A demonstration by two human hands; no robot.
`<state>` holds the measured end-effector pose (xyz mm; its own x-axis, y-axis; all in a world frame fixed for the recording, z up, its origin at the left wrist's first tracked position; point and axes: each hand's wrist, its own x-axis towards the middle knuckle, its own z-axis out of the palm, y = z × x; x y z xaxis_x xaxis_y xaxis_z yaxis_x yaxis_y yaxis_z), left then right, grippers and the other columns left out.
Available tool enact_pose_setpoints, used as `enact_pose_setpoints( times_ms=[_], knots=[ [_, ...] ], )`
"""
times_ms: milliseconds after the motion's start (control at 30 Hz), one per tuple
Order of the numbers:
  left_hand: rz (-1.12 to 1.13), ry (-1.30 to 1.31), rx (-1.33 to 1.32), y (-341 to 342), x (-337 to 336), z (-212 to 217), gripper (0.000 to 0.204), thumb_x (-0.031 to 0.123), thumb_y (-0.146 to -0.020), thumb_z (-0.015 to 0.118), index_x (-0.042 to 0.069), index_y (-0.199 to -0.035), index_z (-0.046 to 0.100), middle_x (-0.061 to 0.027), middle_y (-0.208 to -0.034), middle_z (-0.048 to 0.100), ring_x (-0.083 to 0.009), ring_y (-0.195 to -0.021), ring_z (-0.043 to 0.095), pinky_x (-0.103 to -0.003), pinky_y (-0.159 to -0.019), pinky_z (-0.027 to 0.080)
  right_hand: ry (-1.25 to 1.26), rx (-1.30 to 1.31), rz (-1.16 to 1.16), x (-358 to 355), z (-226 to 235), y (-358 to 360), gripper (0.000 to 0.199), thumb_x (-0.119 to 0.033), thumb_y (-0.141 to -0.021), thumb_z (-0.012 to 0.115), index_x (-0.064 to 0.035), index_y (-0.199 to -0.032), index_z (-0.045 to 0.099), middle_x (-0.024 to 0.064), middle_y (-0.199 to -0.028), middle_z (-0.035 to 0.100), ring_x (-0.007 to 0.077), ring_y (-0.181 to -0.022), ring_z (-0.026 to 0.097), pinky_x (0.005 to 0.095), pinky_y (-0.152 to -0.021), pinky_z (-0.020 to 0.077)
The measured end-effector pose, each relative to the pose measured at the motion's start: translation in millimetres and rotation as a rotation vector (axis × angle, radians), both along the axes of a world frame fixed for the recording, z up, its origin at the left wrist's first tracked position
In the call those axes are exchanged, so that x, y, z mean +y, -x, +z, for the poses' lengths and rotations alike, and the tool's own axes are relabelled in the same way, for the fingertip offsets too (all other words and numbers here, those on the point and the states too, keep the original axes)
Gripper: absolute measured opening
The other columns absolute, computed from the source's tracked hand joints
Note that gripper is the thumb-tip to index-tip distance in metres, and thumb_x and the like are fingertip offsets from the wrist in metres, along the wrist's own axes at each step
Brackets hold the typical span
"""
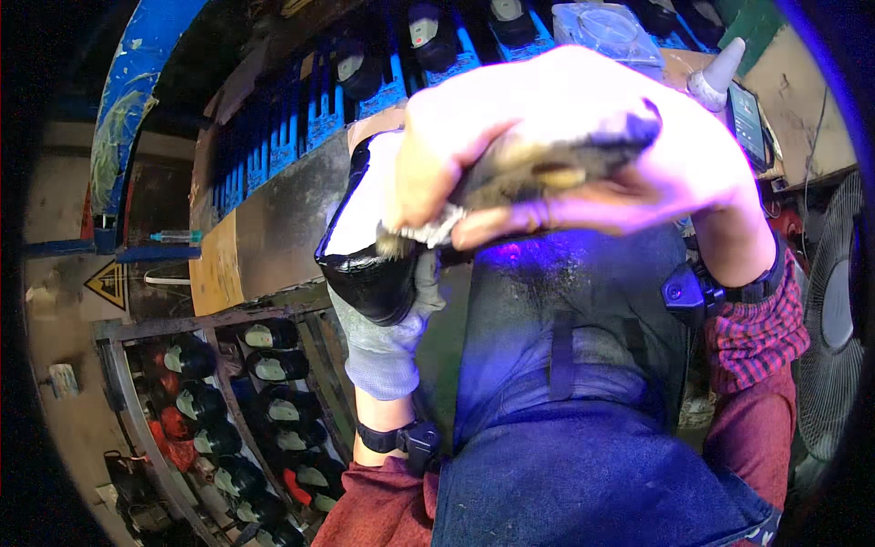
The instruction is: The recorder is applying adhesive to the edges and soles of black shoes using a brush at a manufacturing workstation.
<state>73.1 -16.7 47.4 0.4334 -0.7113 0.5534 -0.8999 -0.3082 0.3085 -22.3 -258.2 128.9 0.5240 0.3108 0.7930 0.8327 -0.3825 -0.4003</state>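
Observation:
My right hand (pixel 583 137) is raised close to the camera and grips a worn brush (pixel 538 169) with pale bristles at its left end. The bristles touch the white inside of a glossy black shoe (pixel 369 246). My left hand (pixel 387 333), in a grey knit glove, holds that shoe from below; most of the hand is hidden behind the shoe. A dark apron (pixel 583 365) covers my lap beneath both hands, lit by a purple glow.
A metal rack (pixel 219 401) at lower left holds several black shoes on lasts. Blue holders (pixel 301 109) with more shoes run along the top. A clear container (pixel 606 32), a white nozzle bottle (pixel 715 77) and a fan (pixel 838 319) sit at right.

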Motion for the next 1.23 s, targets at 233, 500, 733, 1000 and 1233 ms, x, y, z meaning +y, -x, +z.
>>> enact_pose_setpoints(
  times_ms=[233,500,733,1000,1233],
  knots=[
    [-0.236,0.293,1.449,-18,-6,16,0.043,0.025,-0.099,0.055,0.002,-0.136,0.051,-0.0109,-0.108,0.066,-0.0202,-0.087,0.064,-0.031,-0.076,0.050,-0.350,0.461,-0.367,-23,-22,26,0.018,-0.012,-0.092,0.066,-0.0010,-0.106,0.064,0.0050,-0.095,0.067,0.0144,-0.089,0.064,0.0290,-0.084,0.0505],
    [-0.019,0.162,1.029,-187,-18,52,0.044,0.040,-0.094,0.064,-0.001,-0.108,0.067,-0.0052,-0.087,0.069,-0.0134,-0.068,0.064,-0.028,-0.062,0.052,-0.797,0.494,-0.757,-75,-93,86,0.008,-0.009,-0.097,0.056,-0.0042,-0.102,0.052,0.0142,-0.095,0.065,0.0180,-0.081,0.064,0.0290,-0.068,0.0541],
    [0.681,-0.631,0.333,-338,-124,30,0.081,0.058,-0.077,0.069,0.010,-0.140,0.050,-0.0213,-0.125,0.064,-0.0352,-0.123,0.058,-0.044,-0.102,0.046,-0.888,0.536,-0.851,-84,-119,116,0.008,-0.013,-0.100,0.053,-0.0066,-0.102,0.049,0.0115,-0.093,0.060,0.0138,-0.067,0.053,0.0264,-0.056,0.0463],
    [0.703,-0.758,0.230,-369,-151,-26,0.076,0.068,-0.082,0.056,0.011,-0.131,0.063,-0.0186,-0.144,0.052,-0.0372,-0.139,0.041,-0.052,-0.111,0.036,-0.571,0.477,-1.243,-70,-105,108,0.005,-0.007,-0.097,0.060,-0.0021,-0.097,0.057,0.0057,-0.089,0.063,0.0091,-0.072,0.058,0.0230,-0.065,0.0490],
    [0.472,0.120,-0.064,-210,-67,-10,0.058,0.043,-0.094,0.058,-0.004,-0.129,0.057,-0.0218,-0.129,0.061,-0.0383,-0.123,0.055,-0.044,-0.101,0.045,-0.292,0.614,-1.419,-76,-100,90,0.019,-0.018,-0.091,0.071,-0.0010,-0.096,0.064,0.0040,-0.071,0.066,0.0104,-0.060,0.060,0.0254,-0.057,0.0476]
  ],
)
